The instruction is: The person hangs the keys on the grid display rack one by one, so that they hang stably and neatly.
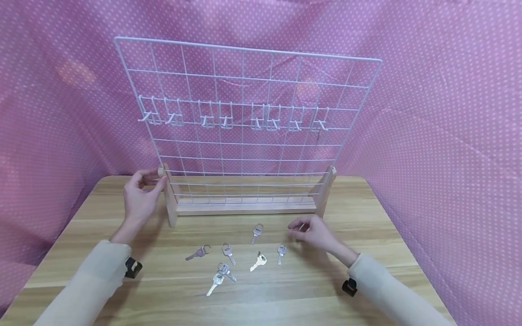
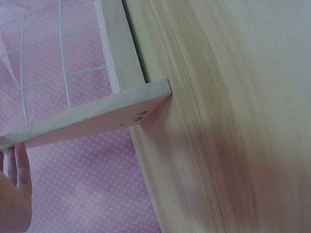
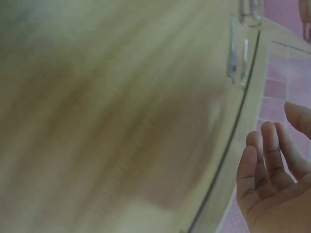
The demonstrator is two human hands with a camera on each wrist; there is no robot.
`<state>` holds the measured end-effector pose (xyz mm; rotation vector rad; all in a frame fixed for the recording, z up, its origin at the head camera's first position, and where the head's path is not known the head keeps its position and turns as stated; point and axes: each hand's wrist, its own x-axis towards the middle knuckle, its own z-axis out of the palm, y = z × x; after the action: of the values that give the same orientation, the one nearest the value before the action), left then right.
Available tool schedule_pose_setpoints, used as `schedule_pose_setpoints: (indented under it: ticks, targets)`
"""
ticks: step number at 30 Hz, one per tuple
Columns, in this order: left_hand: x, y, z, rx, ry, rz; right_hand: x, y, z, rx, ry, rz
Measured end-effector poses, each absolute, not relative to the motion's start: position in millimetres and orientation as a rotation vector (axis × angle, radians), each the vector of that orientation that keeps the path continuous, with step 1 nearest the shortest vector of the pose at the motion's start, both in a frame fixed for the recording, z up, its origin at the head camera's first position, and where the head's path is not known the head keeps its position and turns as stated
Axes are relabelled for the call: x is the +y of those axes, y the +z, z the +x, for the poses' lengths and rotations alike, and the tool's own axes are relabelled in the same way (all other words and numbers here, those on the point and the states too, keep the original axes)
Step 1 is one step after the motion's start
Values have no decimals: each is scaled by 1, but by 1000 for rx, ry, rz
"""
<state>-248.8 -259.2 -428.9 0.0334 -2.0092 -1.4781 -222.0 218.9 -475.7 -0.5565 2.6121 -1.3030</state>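
A white wire grid rack [image 1: 243, 144] stands upright in a wooden stand [image 1: 244, 210]. My left hand [image 1: 140, 194] grips the top of the stand's left side post [image 1: 169, 201], thumb toward the front; in the left wrist view its fingers [image 2: 23, 167] lie against the post's edge. Several small metal keys, some with rings, are scattered on the table before the rack. Two of them, a silver key [image 1: 226, 271] and a shinier key [image 1: 216, 283], overlap. My right hand [image 1: 314, 233] hovers with relaxed fingers and nothing in it, right of one key [image 1: 257, 232] and above another [image 1: 281, 252].
Several white wire hooks [image 1: 205, 120] hang in a row across the middle of the grid, their prongs pointing forward. The wooden table [image 1: 171, 303] has rounded back corners. Behind and on both sides hangs a pink polka-dot cloth [image 1: 440, 136].
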Motion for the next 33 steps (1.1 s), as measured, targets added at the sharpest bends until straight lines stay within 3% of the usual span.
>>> schedule_pose_setpoints:
  ticks: [33]
  targets:
    - [-259, -432, -249, -2028, -1484, 44, 197, -501, -209, 2633, -1062, -605]
